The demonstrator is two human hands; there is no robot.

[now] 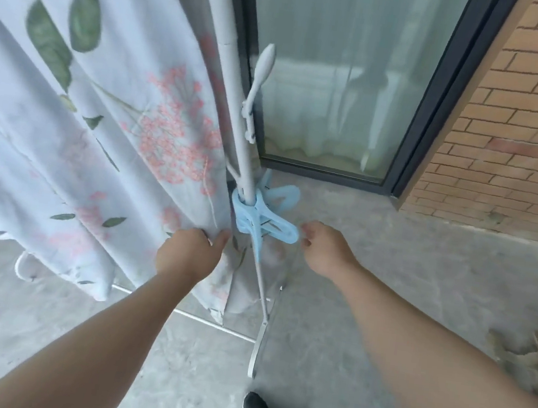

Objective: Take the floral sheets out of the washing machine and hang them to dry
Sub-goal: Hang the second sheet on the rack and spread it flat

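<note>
Head view, left hand (187, 254) gripping sheet (101, 113) edge, right hand (326, 249) beside clip (265, 224)

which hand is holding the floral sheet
The left hand: it pinches the edge of the floral sheet, while the right hand is by the blue clip, off the sheet.

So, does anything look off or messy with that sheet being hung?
Nothing damaged or spilled. The floral sheet hangs in bunched folds rather than flat, its edge gathered against the rack pole where the left hand grips it, beside the blue clip. The right hand hovers by the clip, loosely curled.
</note>
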